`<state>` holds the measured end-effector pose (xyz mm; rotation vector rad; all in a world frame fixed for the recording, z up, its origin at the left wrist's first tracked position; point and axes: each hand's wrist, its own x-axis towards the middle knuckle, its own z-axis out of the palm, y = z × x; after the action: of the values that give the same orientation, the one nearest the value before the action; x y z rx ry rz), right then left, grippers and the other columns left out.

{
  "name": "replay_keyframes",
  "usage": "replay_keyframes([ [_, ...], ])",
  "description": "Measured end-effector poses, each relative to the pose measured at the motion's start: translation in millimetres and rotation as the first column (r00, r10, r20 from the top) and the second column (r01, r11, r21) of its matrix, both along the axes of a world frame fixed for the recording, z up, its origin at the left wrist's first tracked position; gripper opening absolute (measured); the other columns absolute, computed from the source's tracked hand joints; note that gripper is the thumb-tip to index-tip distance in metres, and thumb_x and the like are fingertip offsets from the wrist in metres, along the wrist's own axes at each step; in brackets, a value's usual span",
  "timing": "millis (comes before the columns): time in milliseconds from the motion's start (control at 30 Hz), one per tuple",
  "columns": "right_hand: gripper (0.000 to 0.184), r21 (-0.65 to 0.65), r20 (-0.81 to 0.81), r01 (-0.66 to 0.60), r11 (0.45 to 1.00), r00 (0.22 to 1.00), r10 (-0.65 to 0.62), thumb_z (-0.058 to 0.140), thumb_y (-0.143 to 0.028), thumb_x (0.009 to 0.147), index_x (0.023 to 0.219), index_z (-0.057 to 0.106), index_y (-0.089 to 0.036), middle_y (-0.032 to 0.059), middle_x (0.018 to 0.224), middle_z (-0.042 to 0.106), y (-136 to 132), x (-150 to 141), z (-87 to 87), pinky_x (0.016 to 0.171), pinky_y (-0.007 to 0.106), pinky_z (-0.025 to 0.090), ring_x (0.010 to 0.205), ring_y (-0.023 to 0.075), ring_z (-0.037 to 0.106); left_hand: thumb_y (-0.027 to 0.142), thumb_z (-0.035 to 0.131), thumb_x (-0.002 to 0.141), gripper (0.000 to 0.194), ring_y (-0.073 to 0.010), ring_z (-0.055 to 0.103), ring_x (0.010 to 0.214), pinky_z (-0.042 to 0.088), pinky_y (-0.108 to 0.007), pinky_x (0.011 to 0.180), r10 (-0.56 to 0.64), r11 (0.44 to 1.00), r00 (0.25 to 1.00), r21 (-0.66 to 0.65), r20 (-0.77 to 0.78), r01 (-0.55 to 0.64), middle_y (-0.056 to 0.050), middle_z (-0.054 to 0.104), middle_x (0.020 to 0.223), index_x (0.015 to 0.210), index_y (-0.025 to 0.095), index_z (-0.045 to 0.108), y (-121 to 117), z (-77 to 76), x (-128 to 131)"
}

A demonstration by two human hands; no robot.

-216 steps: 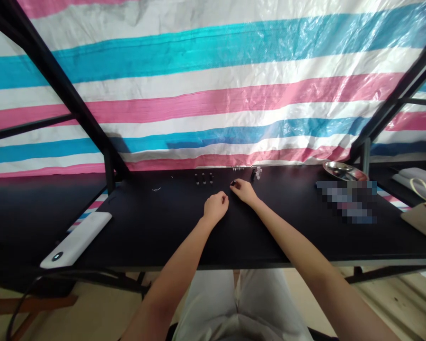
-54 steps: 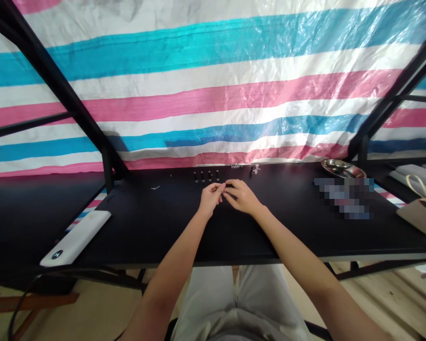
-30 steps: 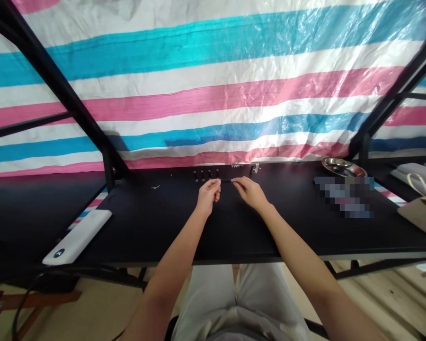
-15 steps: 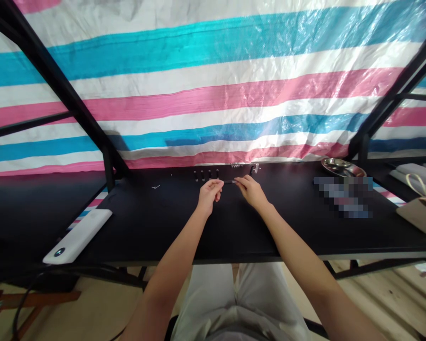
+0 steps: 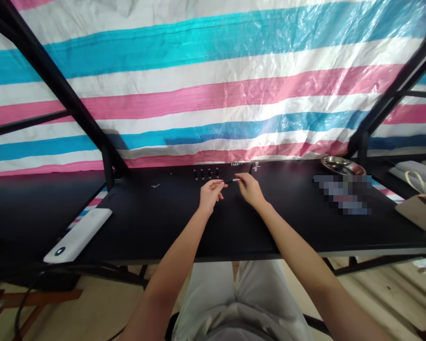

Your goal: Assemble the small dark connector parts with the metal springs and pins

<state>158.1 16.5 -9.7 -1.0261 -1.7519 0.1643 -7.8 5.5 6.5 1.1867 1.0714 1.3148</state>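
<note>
Over the black table, a thin dark rod with a silvery part towards the right (image 5: 231,181) spans the gap between my hands. My left hand (image 5: 210,194) is closed in a pinch at the rod's left end. At the silvery end, the fingertips of my right hand (image 5: 249,187) are pinched together. Just beyond my left hand stands a row of several short dark pieces with pale ends (image 5: 206,174). Farther back lies a line of small silvery pieces (image 5: 236,164). Small whitish pieces (image 5: 256,166) lie near a short dark piece (image 5: 251,167) beyond my right hand.
A white oblong device (image 5: 78,235) lies at the table's left edge. A shiny metal dish (image 5: 343,166) stands at the back right, behind a blurred patch. Thin pale bits (image 5: 155,185) lie on the left. Black frame bars (image 5: 57,85) and a striped sheet (image 5: 213,94) rise behind.
The rod has tilted slightly, its right end now higher, and more of its silvery part shows. My hands have drawn slightly farther apart; both stay closed on it.
</note>
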Motion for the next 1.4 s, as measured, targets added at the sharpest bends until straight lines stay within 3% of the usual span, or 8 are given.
replay_keyframes([
  [167, 0.036, -0.046, -0.225, -0.071, 0.996, 0.972, 0.059, 0.038, -0.011, 0.078, 0.109, 0.054, -0.018, 0.0099, 0.103, 0.061, -1.7, -4.7, -0.5, 0.089, 0.038, 0.047, 0.097, 0.0179, 0.060, 0.036, 0.069, 0.063, 0.034, -0.0050, 0.048, 0.037, 0.027, -0.017, 0.034, -0.046, 0.999, 0.999, 0.007, -0.012, 0.046, -0.011, 0.069, 0.083, 0.084, 0.012, 0.059, -3.5, 1.6, 2.3],
  [367, 0.059, -0.117, -0.355, -0.221, 0.968, 0.920, 0.167, 0.037, -0.007, 0.072, 0.130, 0.041, -0.020, 0.0094, 0.133, 0.046, -0.9, -11.0, -4.4, 0.103, 0.042, 0.035, 0.123, 0.0196, 0.043, 0.034, 0.069, 0.064, 0.032, -0.0064, 0.051, 0.038, 0.026, -0.018, 0.034, -0.099, 0.995, 0.995, 0.019, -0.026, 0.100, -0.012, 0.069, 0.087, 0.085, 0.012, 0.058, -7.2, 3.3, 4.6],
  [633, 0.068, -0.136, -0.336, -0.224, 0.965, 0.927, 0.168, 0.036, -0.007, 0.072, 0.137, 0.031, -0.024, 0.0023, 0.148, 0.020, 0.3, -11.1, -8.7, 0.108, 0.042, 0.026, 0.133, 0.0184, 0.024, 0.036, 0.069, 0.065, 0.034, -0.0081, 0.053, 0.038, 0.025, -0.018, 0.033, -0.099, 0.995, 0.994, 0.028, -0.038, 0.100, -0.013, 0.069, 0.089, 0.086, 0.012, 0.058, -6.8, 0.6, 4.1],
  [900, 0.069, -0.142, -0.318, -0.220, 0.965, 0.933, 0.166, 0.039, -0.006, 0.072, 0.138, 0.032, -0.024, 0.0049, 0.147, 0.021, -4.0, -12.7, -4.5, 0.106, 0.043, 0.029, 0.133, 0.0208, 0.024, 0.039, 0.068, 0.066, 0.035, -0.0081, 0.054, 0.037, 0.026, -0.018, 0.033, -0.089, 0.996, 0.995, 0.027, -0.055, 0.091, -0.014, 0.069, 0.089, 0.085, 0.012, 0.059, -8.2, 2.2, 4.5],
  [1400, 0.069, -0.200, -0.215, -0.244, 0.949, 0.956, 0.200, 0.036, -0.009, 0.074, 0.140, 0.025, -0.027, -0.0006, 0.149, 0.012, -5.8, -11.9, -5.8, 0.106, 0.041, 0.029, 0.134, 0.0178, 0.019, 0.044, 0.064, 0.069, 0.035, -0.0082, 0.053, 0.038, 0.027, -0.019, 0.034, -0.096, 0.992, 0.991, 0.072, -0.090, 0.103, -0.013, 0.070, 0.088, 0.083, 0.013, 0.059, -10.3, 1.0, 3.7],
])
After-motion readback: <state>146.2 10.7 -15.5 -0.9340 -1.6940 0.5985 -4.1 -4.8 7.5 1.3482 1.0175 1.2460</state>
